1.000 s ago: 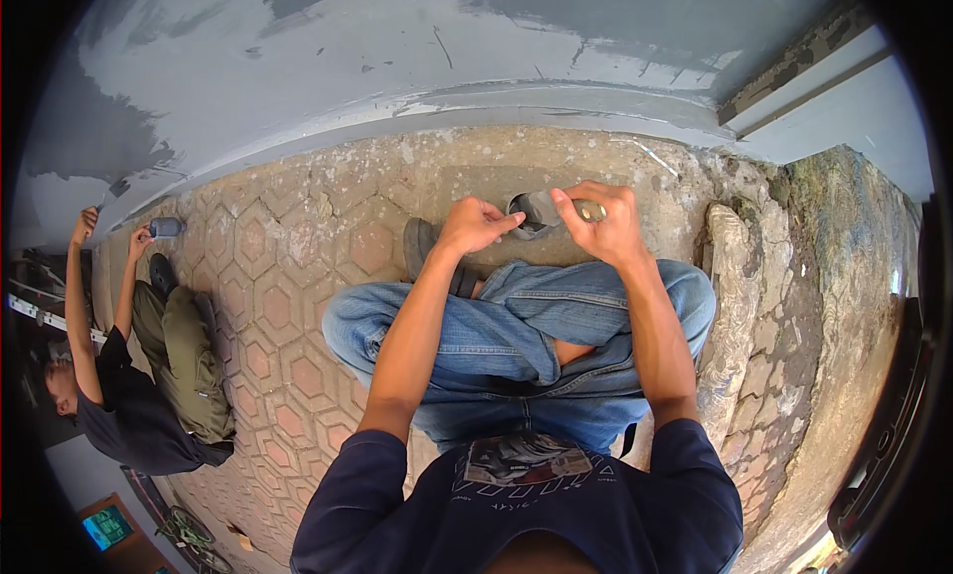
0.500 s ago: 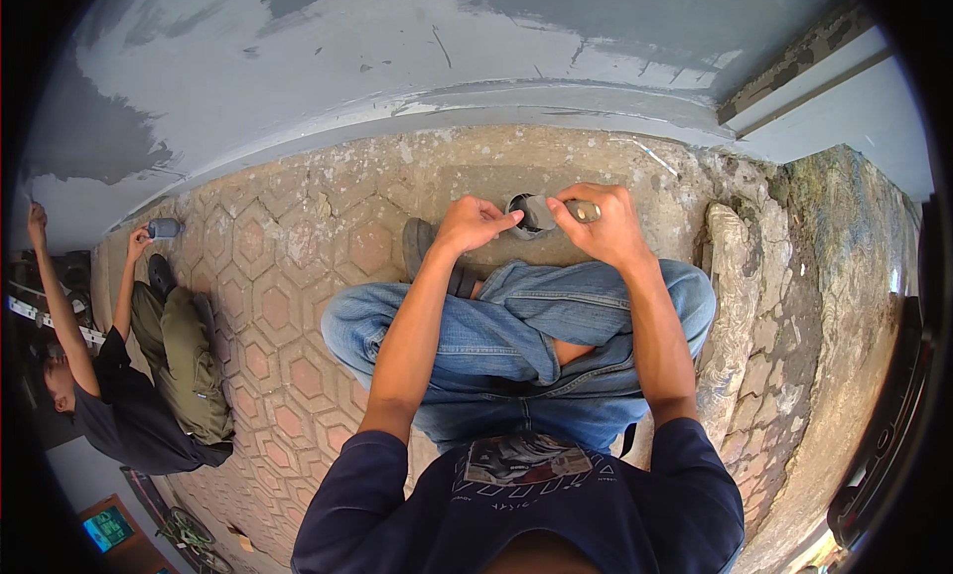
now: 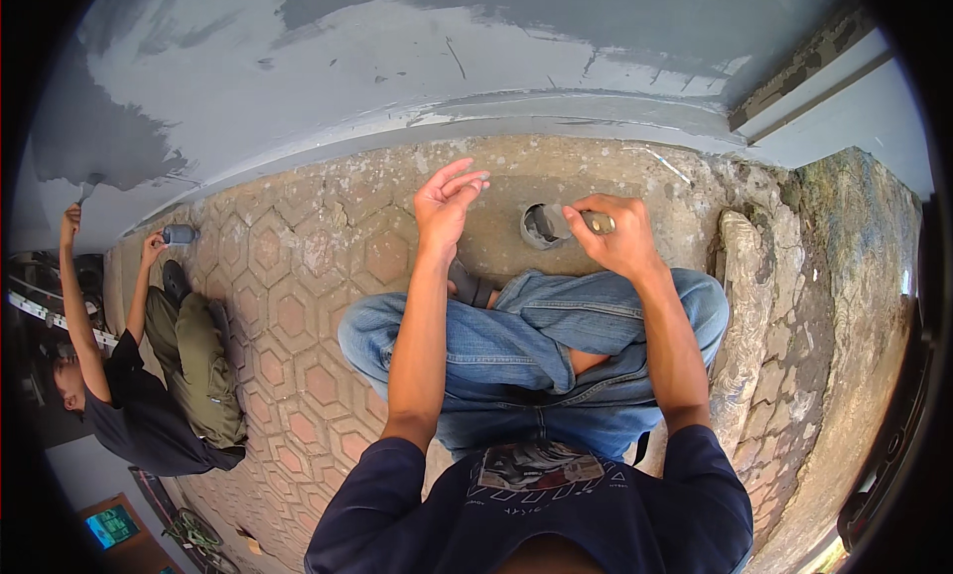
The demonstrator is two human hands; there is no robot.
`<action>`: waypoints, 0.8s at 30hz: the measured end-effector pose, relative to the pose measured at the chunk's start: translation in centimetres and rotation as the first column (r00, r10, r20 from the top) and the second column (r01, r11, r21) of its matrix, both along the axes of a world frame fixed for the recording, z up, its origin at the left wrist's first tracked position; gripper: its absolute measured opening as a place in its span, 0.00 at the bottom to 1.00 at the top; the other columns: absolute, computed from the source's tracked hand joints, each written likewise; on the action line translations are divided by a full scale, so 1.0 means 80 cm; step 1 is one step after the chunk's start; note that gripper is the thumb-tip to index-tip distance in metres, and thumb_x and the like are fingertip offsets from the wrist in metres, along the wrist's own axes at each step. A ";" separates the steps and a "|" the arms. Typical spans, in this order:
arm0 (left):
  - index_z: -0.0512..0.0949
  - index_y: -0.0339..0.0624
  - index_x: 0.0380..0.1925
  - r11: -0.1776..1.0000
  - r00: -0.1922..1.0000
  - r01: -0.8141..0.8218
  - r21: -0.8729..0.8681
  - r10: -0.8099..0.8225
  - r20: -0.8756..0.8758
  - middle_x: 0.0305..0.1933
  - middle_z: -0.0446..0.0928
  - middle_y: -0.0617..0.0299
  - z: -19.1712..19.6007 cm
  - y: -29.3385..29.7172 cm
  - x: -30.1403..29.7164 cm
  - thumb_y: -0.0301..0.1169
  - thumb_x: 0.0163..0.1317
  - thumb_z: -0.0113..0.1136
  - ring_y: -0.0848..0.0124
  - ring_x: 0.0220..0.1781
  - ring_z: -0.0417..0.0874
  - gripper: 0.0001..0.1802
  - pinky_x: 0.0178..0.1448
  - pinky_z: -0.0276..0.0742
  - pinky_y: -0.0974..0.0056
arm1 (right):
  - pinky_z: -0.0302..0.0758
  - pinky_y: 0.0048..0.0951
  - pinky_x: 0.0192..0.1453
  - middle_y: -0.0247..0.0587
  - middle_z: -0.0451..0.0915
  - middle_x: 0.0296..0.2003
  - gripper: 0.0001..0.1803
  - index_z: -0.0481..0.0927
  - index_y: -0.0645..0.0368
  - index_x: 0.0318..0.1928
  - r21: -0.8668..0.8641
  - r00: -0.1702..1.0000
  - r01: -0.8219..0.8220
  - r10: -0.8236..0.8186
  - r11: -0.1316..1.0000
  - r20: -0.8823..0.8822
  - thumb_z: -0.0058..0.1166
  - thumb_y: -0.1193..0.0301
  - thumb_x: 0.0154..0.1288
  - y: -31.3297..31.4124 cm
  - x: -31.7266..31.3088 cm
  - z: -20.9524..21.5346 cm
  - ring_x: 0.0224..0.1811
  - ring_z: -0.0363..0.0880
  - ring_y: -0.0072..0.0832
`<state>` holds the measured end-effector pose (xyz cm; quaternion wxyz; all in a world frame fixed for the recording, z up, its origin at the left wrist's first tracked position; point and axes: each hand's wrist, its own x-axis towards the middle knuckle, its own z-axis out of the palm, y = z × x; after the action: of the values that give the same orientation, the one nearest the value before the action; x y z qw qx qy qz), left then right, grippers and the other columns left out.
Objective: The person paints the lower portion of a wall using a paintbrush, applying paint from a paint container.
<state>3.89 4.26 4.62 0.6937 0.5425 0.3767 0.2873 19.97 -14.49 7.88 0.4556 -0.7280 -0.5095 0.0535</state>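
I sit cross-legged on paved ground facing a grey-coated wall (image 3: pixel 397 68). My right hand (image 3: pixel 615 246) grips a small scraper with a pale handle (image 3: pixel 599 221). Its blade dips into a small round can (image 3: pixel 534 228) of grey paste that stands on the ground just beyond my knees. My left hand (image 3: pixel 449 202) is lifted to the left of the can. Its fingers are spread and hold nothing, and it does not touch the can.
Hexagonal paving stones (image 3: pixel 298 306) cover the ground to my left. A rough stone kerb (image 3: pixel 745 306) runs along my right. At far left another person (image 3: pixel 129 405) sits by the wall, one hand up on it (image 3: pixel 69 216), the other holding a small can (image 3: pixel 179 234).
My left hand has come off the can and risen to the left, opening its fingers. My right hand stays at the can with the scraper. The person at left raised an arm to the wall.
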 end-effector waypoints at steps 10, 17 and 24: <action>0.77 0.29 0.52 0.999 0.981 0.042 0.026 -0.046 0.187 0.44 0.84 0.44 0.012 -0.007 -0.004 0.17 0.57 0.64 0.64 0.45 0.86 0.20 0.56 0.80 0.63 | 0.78 0.34 0.30 0.44 0.85 0.26 0.09 0.85 0.62 0.27 0.018 1.000 -0.006 0.006 1.000 0.007 0.65 0.68 0.58 0.006 -0.003 0.005 0.25 0.84 0.40; 0.80 0.29 0.43 0.999 0.927 0.033 -0.006 -0.028 0.373 0.42 0.84 0.44 0.000 -0.003 -0.008 0.15 0.57 0.65 0.63 0.43 0.87 0.13 0.52 0.83 0.62 | 0.78 0.31 0.33 0.48 0.85 0.27 0.07 0.85 0.66 0.30 -0.024 1.000 -0.014 0.013 1.000 -0.012 0.64 0.73 0.58 0.002 -0.006 0.008 0.27 0.85 0.38; 0.81 0.29 0.42 0.999 0.901 -0.030 -0.037 0.043 0.432 0.42 0.84 0.43 -0.005 -0.001 -0.010 0.15 0.56 0.65 0.62 0.42 0.87 0.12 0.50 0.84 0.61 | 0.79 0.32 0.31 0.45 0.85 0.27 0.08 0.85 0.63 0.28 -0.007 1.000 0.002 -0.001 1.000 0.012 0.65 0.70 0.57 0.003 -0.006 0.006 0.27 0.85 0.40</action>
<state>3.12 4.17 4.22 0.7624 0.4478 0.2275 0.4080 19.51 -14.24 8.37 0.4500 -0.7303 -0.5115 0.0504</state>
